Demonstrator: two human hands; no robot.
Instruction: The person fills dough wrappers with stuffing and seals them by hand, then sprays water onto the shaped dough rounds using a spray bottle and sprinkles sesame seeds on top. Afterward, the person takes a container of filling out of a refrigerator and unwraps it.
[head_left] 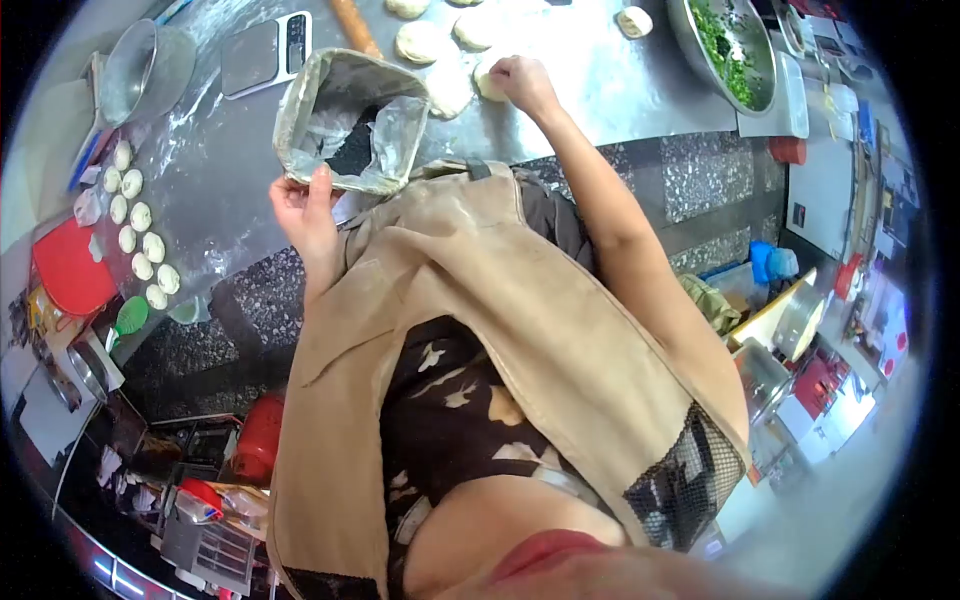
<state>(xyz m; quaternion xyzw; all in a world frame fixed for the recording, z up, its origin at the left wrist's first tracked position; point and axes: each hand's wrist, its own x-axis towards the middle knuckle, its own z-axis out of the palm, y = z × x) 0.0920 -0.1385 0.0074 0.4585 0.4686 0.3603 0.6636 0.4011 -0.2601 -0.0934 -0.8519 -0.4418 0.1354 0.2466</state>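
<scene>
At the near edge of the counter [620,100], the left hand [305,205] is clasping a plastic-lined container [300,110] by its rim, while the right hand [526,85] is touching a dough round [485,84] on the counter; whether those fingers are pinching it, I cannot tell.

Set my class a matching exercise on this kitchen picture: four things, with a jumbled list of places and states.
1. Left hand
2. Scale
3. Right hand
4. Greens

A. In a metal bowl
B. Touching a dough piece
C. Gripping the bin by its edge
D. Lying flat on the table

Pairs: 1-C; 2-D; 3-B; 4-A
</scene>
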